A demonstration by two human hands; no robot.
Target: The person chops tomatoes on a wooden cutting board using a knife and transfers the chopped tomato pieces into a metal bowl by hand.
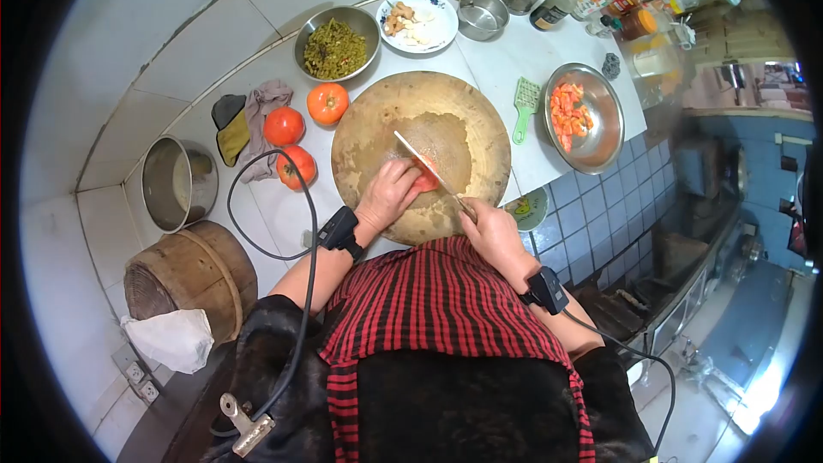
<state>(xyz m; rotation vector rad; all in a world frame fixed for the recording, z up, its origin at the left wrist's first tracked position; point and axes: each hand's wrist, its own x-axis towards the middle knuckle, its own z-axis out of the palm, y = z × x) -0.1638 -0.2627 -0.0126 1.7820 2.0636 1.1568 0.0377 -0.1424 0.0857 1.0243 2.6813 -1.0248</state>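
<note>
On a round wooden chopping board, my left hand presses down on a piece of tomato, its fingers curled over it. The handle of a kitchen knife is in my right hand. Its blade points away to the upper left and lies against the tomato piece, close to my left fingertips. Wet juice darkens the middle of the board. Left of the board are three whole tomatoes. A steel bowl at the right holds chopped tomato.
Behind the board stand a bowl of chopped greens, a plate with ginger and garlic, and a small metal bowl. A green grater lies at right. Several bottles line the back. A wooden bucket and cables flank me.
</note>
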